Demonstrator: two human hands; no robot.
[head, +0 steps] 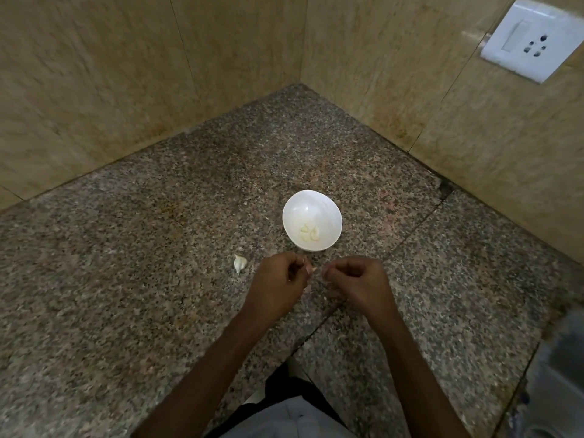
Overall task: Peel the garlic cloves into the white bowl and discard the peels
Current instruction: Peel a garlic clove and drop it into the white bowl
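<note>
Left hand [278,278], right hand [358,279] near bowl [311,206]

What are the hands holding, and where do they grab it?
The left hand pinches a tiny pale bit, maybe garlic, between its fingers. Whether the right hand holds anything cannot be told.

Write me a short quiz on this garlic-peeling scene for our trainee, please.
1. True or false: the white bowl is empty.
2. Where does the unpeeled clove lie? A) in the bowl B) on the counter, left of the bowl C) under the wall socket
3. Which hand is nearer that clove?
Key: 1 false, it holds peeled cloves; 2 B; 3 the left hand.
</note>
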